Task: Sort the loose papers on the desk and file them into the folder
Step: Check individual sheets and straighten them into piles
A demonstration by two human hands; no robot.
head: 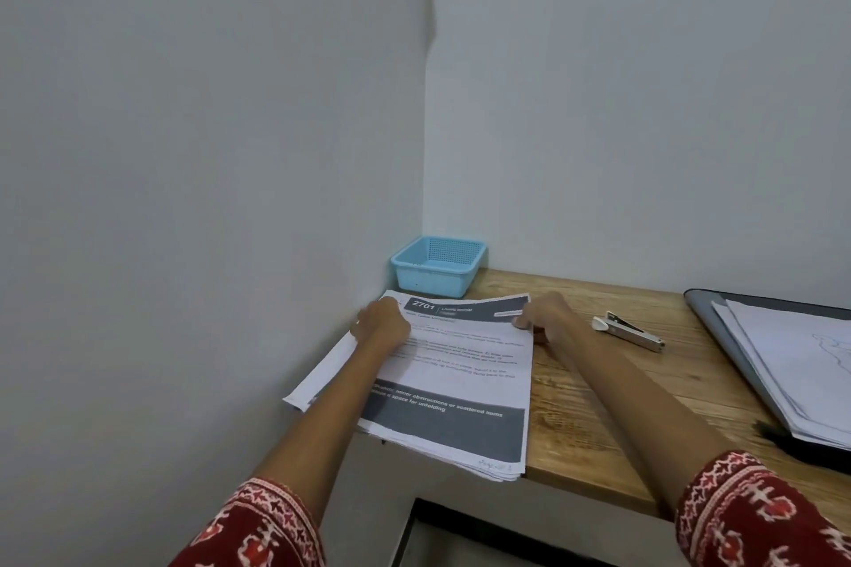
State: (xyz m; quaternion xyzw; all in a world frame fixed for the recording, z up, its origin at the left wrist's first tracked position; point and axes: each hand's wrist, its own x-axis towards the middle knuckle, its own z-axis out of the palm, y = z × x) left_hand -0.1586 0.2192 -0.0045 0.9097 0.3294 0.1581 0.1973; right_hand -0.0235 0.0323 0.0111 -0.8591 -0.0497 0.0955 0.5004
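A stack of printed papers lies at the left end of the wooden desk, its top sheet headed "2701" with dark grey bands. My left hand grips the stack's far left corner. At the far right corner my right hand pinches the top sheet, whose edge is slightly lifted. One loose sheet sticks out to the left under the stack, against the wall. At the right edge an open dark folder holds several white sheets.
A light blue plastic basket sits in the corner behind the papers. A metal stapler lies on the desk between the stack and the folder. Walls close in at the left and back. The stack overhangs the desk's front edge a little.
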